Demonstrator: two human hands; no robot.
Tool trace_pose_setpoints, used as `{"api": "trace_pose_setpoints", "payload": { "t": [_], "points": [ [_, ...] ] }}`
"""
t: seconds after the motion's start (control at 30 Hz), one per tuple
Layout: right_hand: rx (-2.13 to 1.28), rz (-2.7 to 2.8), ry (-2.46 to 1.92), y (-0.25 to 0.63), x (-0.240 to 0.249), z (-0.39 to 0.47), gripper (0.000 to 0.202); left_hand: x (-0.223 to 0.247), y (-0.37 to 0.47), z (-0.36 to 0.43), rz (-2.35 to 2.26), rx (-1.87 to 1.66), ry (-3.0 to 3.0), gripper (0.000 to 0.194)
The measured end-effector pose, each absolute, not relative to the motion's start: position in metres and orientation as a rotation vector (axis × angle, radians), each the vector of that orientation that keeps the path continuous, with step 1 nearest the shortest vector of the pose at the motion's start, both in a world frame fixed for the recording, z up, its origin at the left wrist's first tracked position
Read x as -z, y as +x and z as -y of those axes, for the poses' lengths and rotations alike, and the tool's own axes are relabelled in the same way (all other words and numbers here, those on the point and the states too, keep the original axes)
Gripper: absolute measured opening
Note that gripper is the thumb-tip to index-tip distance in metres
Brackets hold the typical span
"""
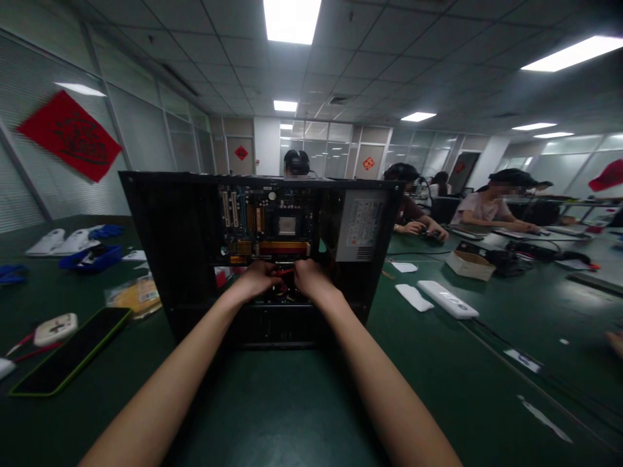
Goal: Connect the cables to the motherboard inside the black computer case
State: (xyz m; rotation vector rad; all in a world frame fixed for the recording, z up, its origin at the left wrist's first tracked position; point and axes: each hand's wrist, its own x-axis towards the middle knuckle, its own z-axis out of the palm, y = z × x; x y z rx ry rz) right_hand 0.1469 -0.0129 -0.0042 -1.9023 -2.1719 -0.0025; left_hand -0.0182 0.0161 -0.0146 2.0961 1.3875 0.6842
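Note:
An open black computer case (265,327) stands on the green table in front of me. Inside it a motherboard (287,224) is mounted, and a silver power supply (360,224) sits at the right. Both my hands reach into the lower bay, below the memory slots (282,248). My left hand (257,279) has its fingers bent inward and closed near some thin red and dark cables (285,275). Beside it, my right hand (311,277) is curled at the same cables. The fingertips are partly hidden, so what each pinches is unclear.
On the left lie a green-edged phone (73,353), a white earphone case (56,329), a plastic packet (136,295) and a blue tray (91,257). To the right are a white power strip (448,299) and an open box (470,264). Several people sit at tables beyond.

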Motion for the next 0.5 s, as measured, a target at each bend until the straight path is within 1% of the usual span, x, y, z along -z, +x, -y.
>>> {"api": "trace_pose_setpoints", "payload": {
  "t": [0.33, 0.5],
  "points": [
    [-0.041, 2.155, -1.928, 0.145, 0.0016, 0.0112, 0.029, 0.0124, -0.0137, -0.0179, -1.533, -0.67, 2.161, 0.024],
    [-0.026, 2.149, -1.963, 0.1449, 0.0003, 0.0101, 0.029, 0.0106, -0.0112, -0.016, -1.584, -0.647, 2.206, 0.024]
  ]
}}
